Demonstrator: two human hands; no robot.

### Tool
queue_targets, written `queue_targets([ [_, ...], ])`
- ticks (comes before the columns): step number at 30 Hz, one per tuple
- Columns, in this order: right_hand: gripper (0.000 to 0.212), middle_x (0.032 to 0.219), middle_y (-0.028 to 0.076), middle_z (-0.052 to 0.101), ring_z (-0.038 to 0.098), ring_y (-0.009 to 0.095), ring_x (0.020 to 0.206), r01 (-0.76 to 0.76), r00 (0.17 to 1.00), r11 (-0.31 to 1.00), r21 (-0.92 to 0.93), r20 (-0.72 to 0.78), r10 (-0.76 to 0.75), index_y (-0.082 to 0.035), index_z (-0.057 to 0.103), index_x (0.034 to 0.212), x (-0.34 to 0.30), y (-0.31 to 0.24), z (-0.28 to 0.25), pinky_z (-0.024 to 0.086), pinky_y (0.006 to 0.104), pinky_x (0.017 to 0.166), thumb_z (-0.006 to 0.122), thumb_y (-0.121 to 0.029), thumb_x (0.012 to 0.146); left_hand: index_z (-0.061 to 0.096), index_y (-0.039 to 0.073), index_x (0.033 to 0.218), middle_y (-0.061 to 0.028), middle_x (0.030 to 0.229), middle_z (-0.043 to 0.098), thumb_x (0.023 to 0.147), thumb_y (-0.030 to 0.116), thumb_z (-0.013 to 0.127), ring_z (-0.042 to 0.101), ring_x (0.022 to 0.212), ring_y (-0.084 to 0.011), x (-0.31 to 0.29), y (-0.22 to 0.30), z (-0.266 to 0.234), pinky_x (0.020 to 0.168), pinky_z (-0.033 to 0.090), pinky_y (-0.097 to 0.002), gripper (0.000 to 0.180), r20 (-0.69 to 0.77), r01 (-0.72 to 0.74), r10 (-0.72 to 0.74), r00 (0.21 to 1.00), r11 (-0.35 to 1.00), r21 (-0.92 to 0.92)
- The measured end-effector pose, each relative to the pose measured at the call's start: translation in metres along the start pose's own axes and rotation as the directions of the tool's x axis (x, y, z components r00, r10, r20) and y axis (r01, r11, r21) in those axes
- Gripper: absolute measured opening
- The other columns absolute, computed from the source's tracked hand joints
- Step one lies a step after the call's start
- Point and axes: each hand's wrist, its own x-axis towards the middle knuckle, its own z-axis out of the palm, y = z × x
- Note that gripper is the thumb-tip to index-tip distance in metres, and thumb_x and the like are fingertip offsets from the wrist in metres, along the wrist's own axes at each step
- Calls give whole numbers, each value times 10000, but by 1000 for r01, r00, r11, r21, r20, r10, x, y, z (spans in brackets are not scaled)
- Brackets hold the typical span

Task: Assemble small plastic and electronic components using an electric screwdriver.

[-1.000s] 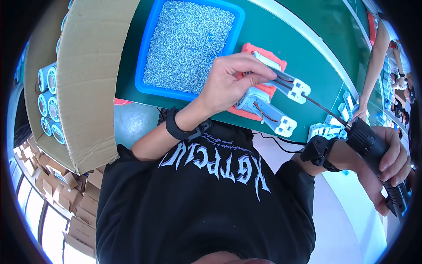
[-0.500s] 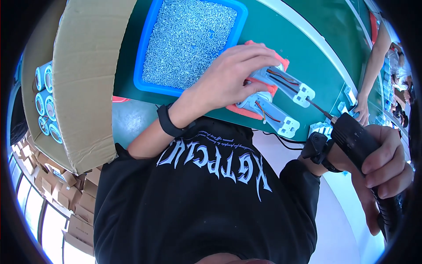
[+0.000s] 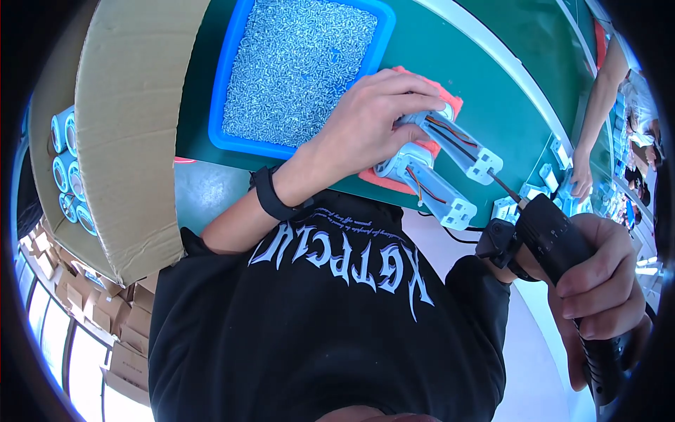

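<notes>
My left hand is closed around the back of a pale blue-grey plastic housing with thin red, black and yellow wires along its open channel. Next to it, nearer my body, lies a second housing of the same kind. Both rest their round ends on a red-orange pad, and their square ends reach out to the right. My right hand grips a black electric screwdriver. The screwdriver's long bit meets the square end of the held housing; a screw there is too small to make out.
A blue tray full of small silver screws stands behind my left hand. At left is a cardboard box with several round blue-rimmed parts. Another person's hand is at small pale parts on the green table.
The screwdriver and my right hand have shifted a little left and down. The held housing's square end has dipped slightly toward me, with the bit still at it.
</notes>
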Motion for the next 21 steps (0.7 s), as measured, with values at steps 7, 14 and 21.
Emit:
queue_targets([
  [7, 228, 657, 76, 603, 622, 158, 520, 27, 1000, 1000, 16, 0, -27, -25, 537, 756, -2, 1, 1, 560, 231, 496, 744, -120, 756, 674, 72, 954, -44, 1010, 646, 623, 46, 755, 611, 941, -260, 1, 0, 4, 949, 442, -398, 342, -71, -5, 3, 997, 1000, -17],
  [14, 154, 651, 77, 594, 621, 157, 518, 63, 998, 998, 26, 20, -63, -19, 531, 749, -1, 11, 5, 561, 237, 490, 683, -7, 767, 675, 64, 946, -49, 1008, 645, 612, 37, 757, 610, 928, -265, 1, -1, 4, 916, 456, -389, 345, -63, 8, -9, 998, 1000, -7],
  [21, 153, 651, 67, 594, 621, 153, 520, 119, 993, 991, 59, -5, -118, -22, 530, 741, -3, 17, 4, 561, 242, 486, 680, -24, 766, 672, 53, 936, -55, 1012, 643, 602, 28, 757, 605, 918, -269, 0, 0, 4, 834, 478, -370, 346, -62, -8, 9, 998, 1000, 17],
])
